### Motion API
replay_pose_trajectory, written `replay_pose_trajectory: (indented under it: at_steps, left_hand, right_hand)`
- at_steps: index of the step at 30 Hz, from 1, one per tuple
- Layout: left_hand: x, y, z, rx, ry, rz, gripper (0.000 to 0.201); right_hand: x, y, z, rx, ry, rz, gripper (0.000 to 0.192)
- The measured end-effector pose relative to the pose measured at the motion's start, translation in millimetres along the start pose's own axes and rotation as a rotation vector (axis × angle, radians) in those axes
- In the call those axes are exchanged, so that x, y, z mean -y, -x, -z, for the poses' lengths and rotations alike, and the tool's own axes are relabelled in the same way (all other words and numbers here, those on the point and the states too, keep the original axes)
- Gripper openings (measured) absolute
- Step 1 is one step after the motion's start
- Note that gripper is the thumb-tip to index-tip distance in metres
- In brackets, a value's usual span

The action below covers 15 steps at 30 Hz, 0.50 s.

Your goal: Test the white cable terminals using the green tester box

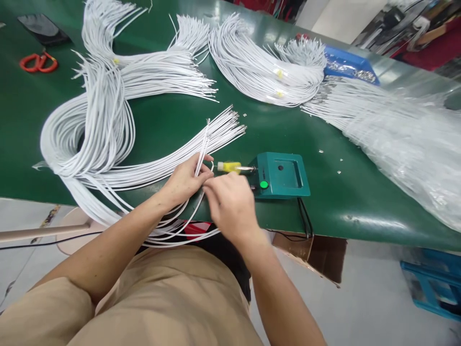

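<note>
Green matting covers the desk (162, 125), strewn with bundles of white cables. At its near edge the left hand (185, 180) pinches a few white cables (203, 144) between closed fingers; their long axis runs up and away to the right. The right hand (230, 204), fingers curled, what they grip hidden, sits just right of them, nearer the yellow-handled tool (230, 166) that points right into the teal box (283, 175).

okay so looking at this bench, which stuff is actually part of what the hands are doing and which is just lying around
In use:
left hand gripping white cables
right hand by the yellow connector
green box

Lying about:
orange scissors
phone
far cable bundles
plastic bag
blue tray
</note>
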State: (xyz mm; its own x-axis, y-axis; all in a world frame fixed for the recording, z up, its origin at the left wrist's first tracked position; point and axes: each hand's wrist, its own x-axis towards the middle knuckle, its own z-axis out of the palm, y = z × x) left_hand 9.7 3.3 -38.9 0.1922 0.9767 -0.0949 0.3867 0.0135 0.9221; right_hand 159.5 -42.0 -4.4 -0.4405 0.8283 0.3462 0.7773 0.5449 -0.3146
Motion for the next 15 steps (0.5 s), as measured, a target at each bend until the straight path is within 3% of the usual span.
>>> replay_pose_trajectory:
  at_steps: [5, 11, 15]
  left_hand:
    - [-4.7, 11.3, 11.4, 0.02, 0.081, -0.015, 0.043]
    - [-8.5, 27.0, 22.8, 0.063, 0.307, 0.104, 0.035]
    - [-7.9, 35.3, 25.9, 0.029, 0.387, 0.11, 0.037]
  right_hand:
    - [34.8, 13.8, -18.1, 0.138, 0.055, 0.201, 0.021]
    - [65.2, 19.7, -18.0, 0.256, 0.158, 0.138, 0.018]
    - [67.9, 17.2, -4.1, 0.408, -0.031, -0.02, 0.018]
